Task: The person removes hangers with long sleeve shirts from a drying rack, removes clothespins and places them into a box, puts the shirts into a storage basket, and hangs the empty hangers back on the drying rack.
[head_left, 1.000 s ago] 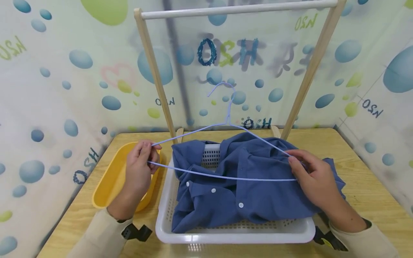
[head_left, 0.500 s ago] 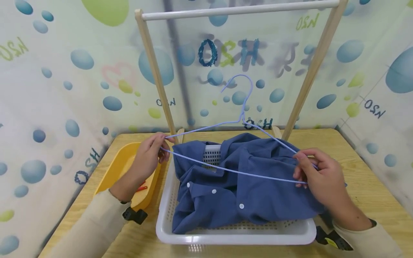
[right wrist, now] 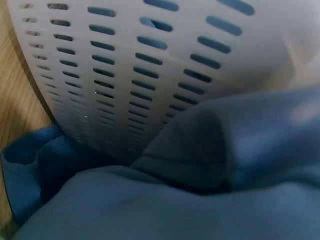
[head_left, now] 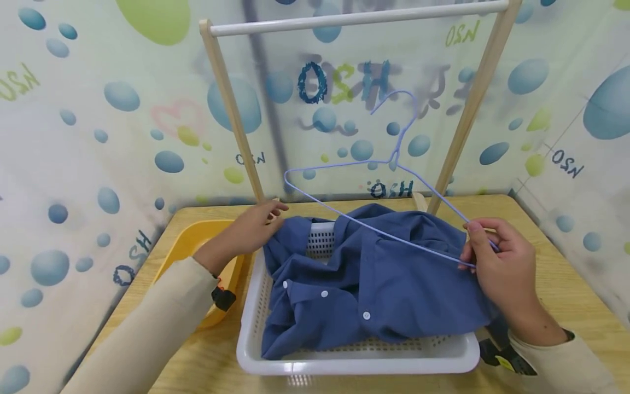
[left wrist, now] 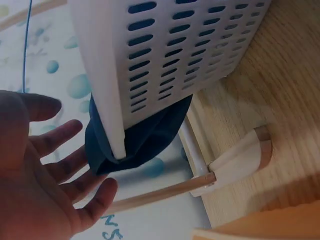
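In the head view my right hand (head_left: 502, 260) pinches one end of a thin lilac wire hanger (head_left: 354, 220), which it holds up over the basket with the hook toward the back. The hanger's other end is free. My left hand (head_left: 258, 224) has its fingers loosely extended beside the far left corner of a blue button-up shirt (head_left: 408, 290). The shirt lies crumpled in a white perforated basket (head_left: 354, 365). The left wrist view has the left hand (left wrist: 55, 185) with spread fingers near the shirt's edge (left wrist: 145, 135) hanging over the basket wall. Cloth and basket fill the right wrist view.
Behind the basket stands a rack with wooden posts (head_left: 228, 104) and a white top rod (head_left: 359, 19). To the left, partly under the left arm, is a yellow tray (head_left: 184, 243) with something small and red in it. Everything stands on a wooden table (head_left: 551, 246) against patterned walls.
My left hand has let go of the hanger and moved right, toward the shirt's left corner. The hanger, in my right hand, has risen and shifted right.
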Motion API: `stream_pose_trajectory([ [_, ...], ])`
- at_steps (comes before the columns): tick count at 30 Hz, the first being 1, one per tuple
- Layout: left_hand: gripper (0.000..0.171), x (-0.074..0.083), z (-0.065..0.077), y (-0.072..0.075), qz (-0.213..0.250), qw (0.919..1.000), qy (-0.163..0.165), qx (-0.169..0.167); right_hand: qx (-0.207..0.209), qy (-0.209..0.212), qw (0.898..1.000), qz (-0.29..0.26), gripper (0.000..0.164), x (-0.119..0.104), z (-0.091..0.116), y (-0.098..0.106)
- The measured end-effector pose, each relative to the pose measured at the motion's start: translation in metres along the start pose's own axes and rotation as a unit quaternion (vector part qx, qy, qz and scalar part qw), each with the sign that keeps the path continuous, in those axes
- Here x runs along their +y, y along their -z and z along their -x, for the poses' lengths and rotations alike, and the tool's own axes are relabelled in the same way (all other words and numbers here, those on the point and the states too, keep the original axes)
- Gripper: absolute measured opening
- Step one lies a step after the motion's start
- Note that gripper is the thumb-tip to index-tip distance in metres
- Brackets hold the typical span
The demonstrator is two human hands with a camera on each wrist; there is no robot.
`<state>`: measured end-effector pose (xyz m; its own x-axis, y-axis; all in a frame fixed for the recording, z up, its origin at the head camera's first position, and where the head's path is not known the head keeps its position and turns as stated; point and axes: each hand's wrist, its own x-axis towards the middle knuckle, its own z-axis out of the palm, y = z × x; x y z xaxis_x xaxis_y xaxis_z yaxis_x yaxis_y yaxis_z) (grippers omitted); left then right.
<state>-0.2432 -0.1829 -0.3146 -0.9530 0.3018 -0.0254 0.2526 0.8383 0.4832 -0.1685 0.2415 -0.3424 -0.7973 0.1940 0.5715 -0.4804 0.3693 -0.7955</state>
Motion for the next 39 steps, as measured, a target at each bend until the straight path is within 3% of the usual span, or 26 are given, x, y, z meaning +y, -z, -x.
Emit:
stream_pose_trajectory([
  [7,0.049,0.006,-0.023,-0.009,-0.041,0.9939,-0.052,-0.089,0.020,0.023,1.000,-0.006,0.009,0.005,-0.004,-0.002],
  [12,0.049,0.005,-0.032,-0.016,-0.043,0.9905,-0.057,-0.117,0.024,0.034,0.999,0.004,0.011,0.008,-0.004,-0.002],
  [21,0.043,0.003,-0.037,-0.025,-0.035,0.9888,-0.073,-0.125,0.029,0.062,0.998,0.004,0.011,0.015,-0.001,-0.002],
  [35,0.030,-0.002,-0.045,-0.033,0.000,0.9943,-0.088,-0.059,0.031,0.072,0.997,0.006,0.012,0.014,-0.002,-0.001],
  [39,0.029,-0.003,-0.047,-0.034,0.013,0.9955,-0.078,-0.052,0.032,0.071,0.997,0.007,0.011,0.015,-0.003,-0.002],
])
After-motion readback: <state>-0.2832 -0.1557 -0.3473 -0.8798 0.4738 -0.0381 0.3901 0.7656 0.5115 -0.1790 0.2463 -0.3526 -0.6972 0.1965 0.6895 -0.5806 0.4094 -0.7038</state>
